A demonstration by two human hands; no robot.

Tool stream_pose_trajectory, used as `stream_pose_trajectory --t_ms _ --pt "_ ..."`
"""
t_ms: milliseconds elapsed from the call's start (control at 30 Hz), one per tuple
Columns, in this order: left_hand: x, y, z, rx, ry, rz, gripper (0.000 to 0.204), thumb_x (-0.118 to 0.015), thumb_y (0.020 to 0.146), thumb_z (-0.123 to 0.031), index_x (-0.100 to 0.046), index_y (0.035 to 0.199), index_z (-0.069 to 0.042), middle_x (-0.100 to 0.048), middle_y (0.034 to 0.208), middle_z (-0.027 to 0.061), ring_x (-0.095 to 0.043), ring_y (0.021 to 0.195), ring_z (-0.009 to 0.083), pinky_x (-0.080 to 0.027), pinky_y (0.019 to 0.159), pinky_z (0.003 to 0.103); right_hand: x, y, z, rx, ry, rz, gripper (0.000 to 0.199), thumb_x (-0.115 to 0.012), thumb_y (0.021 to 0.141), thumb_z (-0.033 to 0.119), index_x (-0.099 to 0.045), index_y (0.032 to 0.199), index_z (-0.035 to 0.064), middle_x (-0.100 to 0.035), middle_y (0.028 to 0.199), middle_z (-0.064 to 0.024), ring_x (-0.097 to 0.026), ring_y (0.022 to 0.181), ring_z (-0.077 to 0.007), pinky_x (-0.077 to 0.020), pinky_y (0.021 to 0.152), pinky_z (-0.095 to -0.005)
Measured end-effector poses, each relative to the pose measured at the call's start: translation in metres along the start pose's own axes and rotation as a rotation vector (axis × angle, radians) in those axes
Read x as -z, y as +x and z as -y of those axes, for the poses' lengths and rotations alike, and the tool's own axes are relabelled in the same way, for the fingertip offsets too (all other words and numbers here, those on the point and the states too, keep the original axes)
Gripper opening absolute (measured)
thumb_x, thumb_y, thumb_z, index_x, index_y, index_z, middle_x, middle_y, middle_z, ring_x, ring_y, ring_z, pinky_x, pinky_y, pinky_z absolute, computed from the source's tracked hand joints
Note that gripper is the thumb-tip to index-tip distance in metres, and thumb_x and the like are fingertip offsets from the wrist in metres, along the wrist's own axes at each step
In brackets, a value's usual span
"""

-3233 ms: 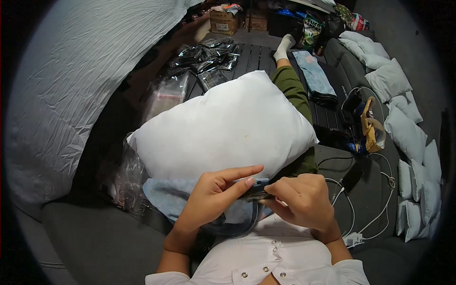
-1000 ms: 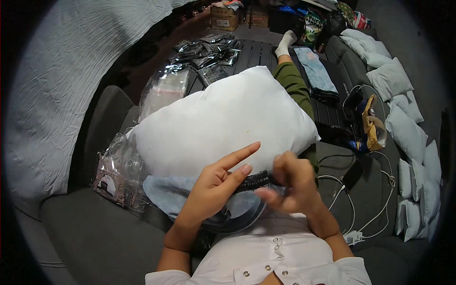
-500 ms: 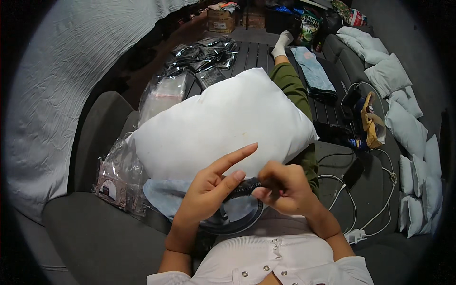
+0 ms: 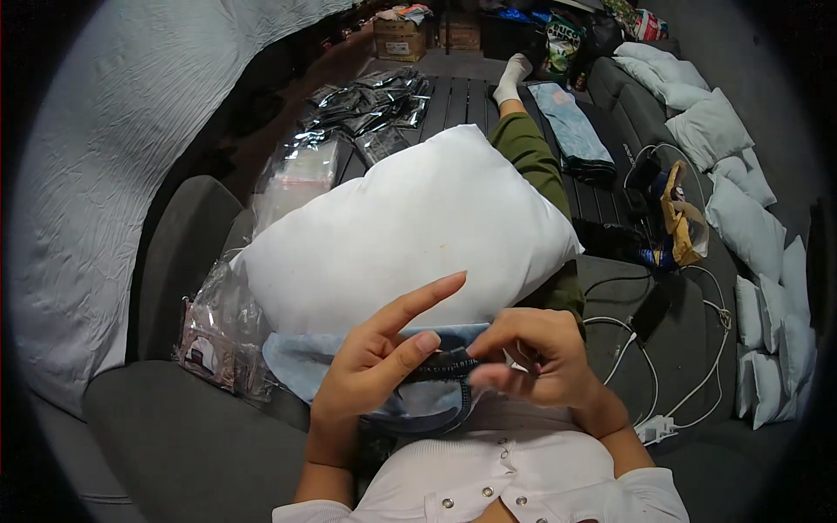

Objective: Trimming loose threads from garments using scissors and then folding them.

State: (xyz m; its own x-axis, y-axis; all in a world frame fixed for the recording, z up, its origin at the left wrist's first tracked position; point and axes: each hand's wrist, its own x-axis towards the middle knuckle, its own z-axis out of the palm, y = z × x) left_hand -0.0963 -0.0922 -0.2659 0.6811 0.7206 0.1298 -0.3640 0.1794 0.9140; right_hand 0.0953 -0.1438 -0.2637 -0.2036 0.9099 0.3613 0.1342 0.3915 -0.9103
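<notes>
A light-blue, mottled cloth piece [image 4: 301, 356] lies across my lap, bunched toward its near side. A black band [image 4: 443, 366] with pale lettering runs along it between my hands. My left hand [image 4: 375, 362] holds the band's left part between its thumb and curled fingers, with the index finger stretched out above. At the band's right end my right hand [image 4: 536, 357] pinches it, its thumb slightly blurred and its fingertips partly hidden. A big white pillow [image 4: 410, 227] rests on my legs just beyond the cloth.
Clear plastic bags [image 4: 301, 170] and black packets [image 4: 370, 100] lie at the far left. A bagged item [image 4: 214, 344] sits by my left side. Folded blue cloth [image 4: 567, 122] lies right of my leg. Cables, a power strip [image 4: 654, 429] and small pillows [image 4: 745, 218] line the right.
My right hand has opened its curl a little and shifted slightly right along the band. The cloth's near edge has moved and creased. My left hand has barely moved.
</notes>
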Motion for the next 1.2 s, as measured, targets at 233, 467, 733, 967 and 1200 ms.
stream_pose_trajectory --t_ms 233,467,733,967,1200 --pt "-0.004 0.003 0.003 -0.034 -0.033 -0.11 0.045 -0.049 0.084 -0.006 -0.035 0.123 0.012 -0.039 0.127 0.0231 -0.059 0.093 0.0167 -0.048 0.077 0.024 -0.001 -0.005 -0.005 0.197 -0.22 -0.241 0.013 -0.061 0.08 0.007 -0.056 0.071 -0.0006 -0.051 0.058 -0.0042 -0.041 0.045 -0.0056 -0.0292 0.042 -0.0188" --pt "-0.001 0.0 0.003 -0.021 -0.004 -0.015 0.042 -0.043 0.087 -0.002 -0.032 0.126 0.009 -0.036 0.132 0.0169 -0.052 0.1 0.0124 -0.042 0.084 0.022 -0.002 -0.003 0.005 0.26 -0.386 -0.149 0.015 -0.07 0.069 0.007 -0.059 0.078 0.0021 -0.05 0.055 -0.0023 -0.042 0.041 -0.0079 -0.0305 0.04 -0.0199" --pt "-0.003 0.002 0.002 0.009 -0.046 -0.048 0.042 -0.042 0.087 -0.003 -0.032 0.126 0.009 -0.037 0.132 0.0157 -0.053 0.099 0.0127 -0.042 0.083 0.021 0.001 -0.004 -0.008 0.372 -0.455 -0.363 0.012 -0.062 0.078 0.007 -0.054 0.072 0.0006 -0.052 0.056 -0.0056 -0.044 0.043 -0.0109 -0.0333 0.04 -0.0218" --pt "-0.004 0.001 0.003 0.008 -0.025 -0.057 0.041 -0.043 0.087 -0.003 -0.033 0.126 0.009 -0.038 0.131 0.0156 -0.053 0.099 0.0118 -0.042 0.082 0.02 0.003 -0.003 0.006 0.353 -0.522 -0.119 0.015 -0.071 0.069 0.009 -0.057 0.073 0.0034 -0.051 0.054 -0.0018 -0.046 0.042 -0.0121 -0.0346 0.042 -0.0213" --pt "-0.007 0.002 0.003 0.0 -0.013 -0.13 0.046 -0.05 0.083 -0.008 -0.037 0.122 0.012 -0.042 0.125 0.0229 -0.055 0.1 0.018 -0.045 0.083 0.026 0.002 -0.004 -0.001 0.511 -0.669 -0.268 0.018 -0.073 0.064 0.01 -0.058 0.073 0.007 -0.048 0.05 0.0003 -0.043 0.039 -0.0114 -0.0309 0.039 -0.0244"
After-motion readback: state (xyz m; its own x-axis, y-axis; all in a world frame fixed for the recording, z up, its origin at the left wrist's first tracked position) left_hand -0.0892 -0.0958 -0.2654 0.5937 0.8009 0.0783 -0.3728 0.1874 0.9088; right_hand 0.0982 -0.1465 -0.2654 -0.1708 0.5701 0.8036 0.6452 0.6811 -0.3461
